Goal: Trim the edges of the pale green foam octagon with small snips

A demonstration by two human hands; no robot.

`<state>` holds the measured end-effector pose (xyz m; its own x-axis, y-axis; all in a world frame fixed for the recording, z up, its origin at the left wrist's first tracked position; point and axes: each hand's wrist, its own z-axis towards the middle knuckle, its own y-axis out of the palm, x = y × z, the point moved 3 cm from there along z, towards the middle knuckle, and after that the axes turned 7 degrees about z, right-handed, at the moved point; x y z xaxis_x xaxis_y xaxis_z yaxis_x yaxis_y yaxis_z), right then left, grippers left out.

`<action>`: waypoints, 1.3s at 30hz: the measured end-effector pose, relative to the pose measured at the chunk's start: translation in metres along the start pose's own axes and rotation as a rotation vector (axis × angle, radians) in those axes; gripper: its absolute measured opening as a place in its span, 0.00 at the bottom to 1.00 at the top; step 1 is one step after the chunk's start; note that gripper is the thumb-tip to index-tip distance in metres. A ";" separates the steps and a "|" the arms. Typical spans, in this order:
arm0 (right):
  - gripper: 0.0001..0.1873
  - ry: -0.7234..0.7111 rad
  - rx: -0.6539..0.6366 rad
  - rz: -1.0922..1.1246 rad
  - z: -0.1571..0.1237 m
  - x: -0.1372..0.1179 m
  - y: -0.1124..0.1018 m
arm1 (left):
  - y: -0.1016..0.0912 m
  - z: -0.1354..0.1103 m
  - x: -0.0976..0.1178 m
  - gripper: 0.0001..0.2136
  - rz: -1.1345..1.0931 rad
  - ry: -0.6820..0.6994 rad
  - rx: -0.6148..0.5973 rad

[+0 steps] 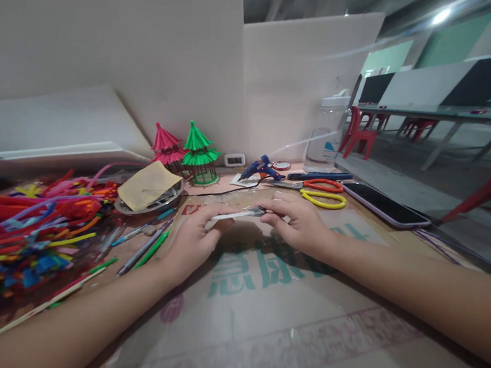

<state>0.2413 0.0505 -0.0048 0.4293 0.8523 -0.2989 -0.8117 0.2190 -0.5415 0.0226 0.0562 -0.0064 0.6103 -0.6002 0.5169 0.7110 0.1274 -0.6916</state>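
Above the cardboard sheet (257, 314), both hands are closed on one slim white pen (237, 214) with a dark end. My left hand (195, 234) pinches its white shaft between thumb and fingers. At the dark end, my right hand (295, 221) grips with its fingertips, which partly hide that end. Just beyond the right hand lie scissors (323, 192) with orange and yellow handles. A blue glue gun (260, 169) rests behind the hands. Left of my left hand are a green pen (152, 249) and a grey pen (144, 248).
Colourful pipe cleaners (36, 231) heap up at left, beside a bowl (132, 207) with yellowish paper on it. Two small pipe-cleaner pavilions, one green (201, 155), one pink (168, 145), stand behind. A phone (385, 205) and a water bottle (327, 133) occupy the right side.
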 end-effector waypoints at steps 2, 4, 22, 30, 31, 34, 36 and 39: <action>0.14 0.005 -0.017 -0.004 0.000 0.000 0.000 | 0.000 0.000 0.000 0.12 0.005 0.007 -0.011; 0.14 0.011 -0.028 -0.005 0.000 0.001 0.000 | 0.000 0.000 0.001 0.12 0.015 0.009 -0.011; 0.13 -0.011 -0.020 -0.005 -0.001 0.001 0.000 | 0.001 0.000 0.002 0.11 -0.008 -0.001 -0.006; 0.14 -0.037 -0.034 -0.014 0.000 0.000 -0.001 | 0.002 -0.001 -0.001 0.11 -0.030 0.005 -0.028; 0.15 -0.040 -0.038 -0.022 0.000 0.001 -0.001 | 0.002 -0.001 -0.001 0.11 -0.036 0.004 -0.036; 0.15 -0.051 -0.032 -0.033 0.000 0.001 -0.001 | 0.002 0.000 -0.001 0.10 -0.049 0.004 -0.055; 0.15 -0.058 -0.018 -0.015 0.000 0.000 -0.001 | 0.002 0.000 -0.001 0.10 -0.046 0.007 -0.057; 0.14 -0.014 0.009 0.031 0.001 0.001 -0.002 | 0.003 0.000 -0.002 0.11 -0.034 0.000 -0.044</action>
<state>0.2432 0.0512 -0.0030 0.3982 0.8653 -0.3045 -0.8280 0.1962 -0.5253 0.0235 0.0580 -0.0090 0.5860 -0.6037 0.5405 0.7153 0.0719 -0.6951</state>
